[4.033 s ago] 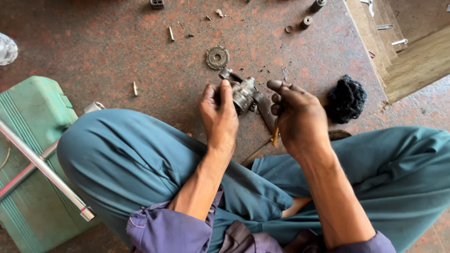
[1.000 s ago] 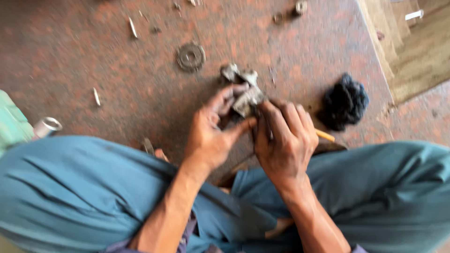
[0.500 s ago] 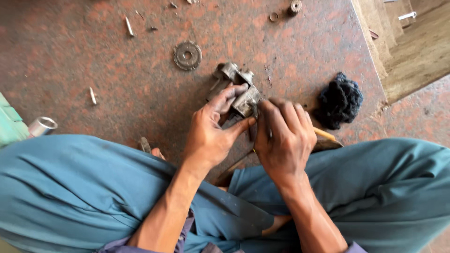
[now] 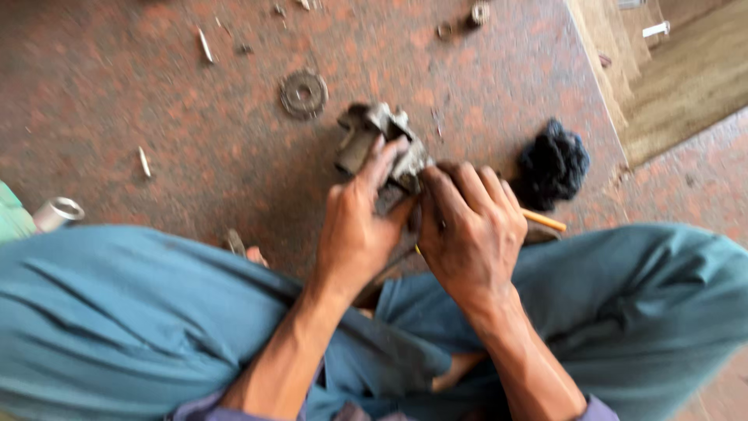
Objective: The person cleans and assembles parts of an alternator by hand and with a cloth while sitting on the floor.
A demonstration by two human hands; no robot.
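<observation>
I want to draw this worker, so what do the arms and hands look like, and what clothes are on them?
Both arms are bare from the wrist up past the elbow, with no gloves, watch or rings to be seen. The left hand and right hand look smudged with dark grime. Purple sleeves are pushed up high at the bottom edge of the picture. The legs wear loose blue-green trousers.

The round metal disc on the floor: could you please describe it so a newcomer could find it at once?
Start from the reddish speckled floor beyond the person's knees. Just up and left of the grey metal part in the left hand lies the disc, the only flat ring among thin loose pins.
</observation>
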